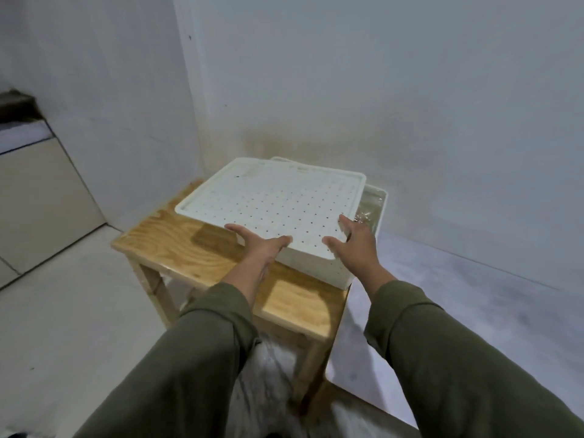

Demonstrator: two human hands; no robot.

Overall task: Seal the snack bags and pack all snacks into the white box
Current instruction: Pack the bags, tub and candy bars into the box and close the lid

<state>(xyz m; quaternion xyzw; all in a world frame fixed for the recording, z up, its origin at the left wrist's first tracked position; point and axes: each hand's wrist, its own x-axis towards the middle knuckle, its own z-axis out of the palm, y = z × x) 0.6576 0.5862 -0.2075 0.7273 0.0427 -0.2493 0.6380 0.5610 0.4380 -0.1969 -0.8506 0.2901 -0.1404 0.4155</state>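
One white box (316, 263) stands on one wooden table (177, 248), and one perforated white lid (271, 200) lies askew across its top. Two hands are in view, a left hand (262, 243) and a right hand (354, 241), each coming out of one olive-green sleeve (177, 358). Clear plastic (369, 207) shows in the box's uncovered corner, too little of it to count.

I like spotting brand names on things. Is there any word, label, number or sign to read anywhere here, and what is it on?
None can be read.
White perforated lid: only rows of holes; faint moulded marks near its far edge, too blurred to read.
White box: plain wall.
Clear bag showing at the box's right: no legible print.
Wooden table: no text.
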